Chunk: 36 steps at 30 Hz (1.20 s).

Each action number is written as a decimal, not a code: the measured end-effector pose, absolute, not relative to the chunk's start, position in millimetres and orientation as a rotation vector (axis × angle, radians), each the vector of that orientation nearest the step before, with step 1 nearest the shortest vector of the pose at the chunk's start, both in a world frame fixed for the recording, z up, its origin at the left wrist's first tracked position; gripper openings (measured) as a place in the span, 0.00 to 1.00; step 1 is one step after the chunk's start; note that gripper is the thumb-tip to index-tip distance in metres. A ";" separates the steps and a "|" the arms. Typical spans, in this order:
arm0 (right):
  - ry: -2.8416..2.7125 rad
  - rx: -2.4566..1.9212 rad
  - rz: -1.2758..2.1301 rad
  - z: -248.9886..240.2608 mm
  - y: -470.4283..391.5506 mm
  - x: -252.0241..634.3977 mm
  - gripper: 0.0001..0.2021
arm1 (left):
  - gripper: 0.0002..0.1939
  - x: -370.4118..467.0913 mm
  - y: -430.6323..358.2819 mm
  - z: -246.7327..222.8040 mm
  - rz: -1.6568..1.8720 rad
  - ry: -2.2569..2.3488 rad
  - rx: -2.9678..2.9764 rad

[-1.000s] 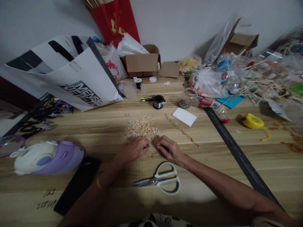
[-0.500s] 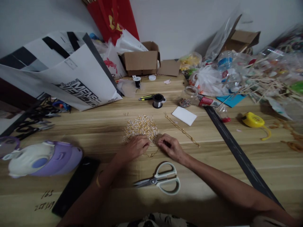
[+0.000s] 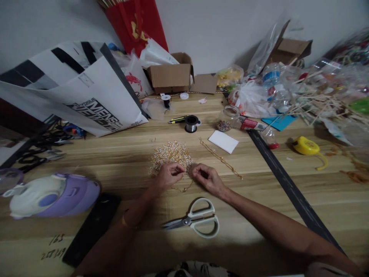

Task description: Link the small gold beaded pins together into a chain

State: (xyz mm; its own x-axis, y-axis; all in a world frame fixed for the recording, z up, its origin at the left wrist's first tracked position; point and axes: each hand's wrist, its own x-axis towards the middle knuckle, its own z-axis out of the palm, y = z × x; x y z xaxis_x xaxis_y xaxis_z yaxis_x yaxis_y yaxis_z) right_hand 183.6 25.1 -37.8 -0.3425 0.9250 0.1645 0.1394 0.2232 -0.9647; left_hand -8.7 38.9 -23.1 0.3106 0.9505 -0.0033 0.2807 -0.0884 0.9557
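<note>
A gold chain (image 3: 184, 190) sags in a shallow curve on the table below my two hands. My left hand (image 3: 169, 176) is closed in a pinch at the near edge of a heap of gold and clear beads (image 3: 170, 154); whatever is between its fingertips is too small to make out. To its right, my right hand (image 3: 208, 177) pinches the chain's right end, thumb and forefinger together. The two sets of fingertips face each other, a small gap apart. Another gold chain (image 3: 221, 158) lies stretched out beyond my right hand.
White-handled scissors (image 3: 203, 218) lie in front of me. Behind the beads are a wire spool (image 3: 191, 124), a glass jar (image 3: 229, 117) and a white card (image 3: 223, 141). A black phone (image 3: 92, 229) and purple bottle (image 3: 57, 195) are left; a yellow tape measure (image 3: 306, 146) is right.
My left hand has turned and lifted slightly from the edge of the bead heap, its thumb and forefinger now showing in a pinch. The right hand has stayed in place.
</note>
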 end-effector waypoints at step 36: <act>-2.017 -1.115 0.941 -37.4 18.2 185.9 0.06 | 0.07 -4.0 22.1 -7.4 0.447 0.863 2.211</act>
State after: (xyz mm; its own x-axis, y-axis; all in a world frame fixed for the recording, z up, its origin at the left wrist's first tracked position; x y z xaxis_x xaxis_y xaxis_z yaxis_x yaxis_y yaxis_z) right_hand 185.9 18.2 -37.4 -0.4348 0.8807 0.1878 0.4219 0.3835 -0.8215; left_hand -4.0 22.1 -7.4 0.7168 0.6948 0.0590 0.4490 -0.5246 0.7233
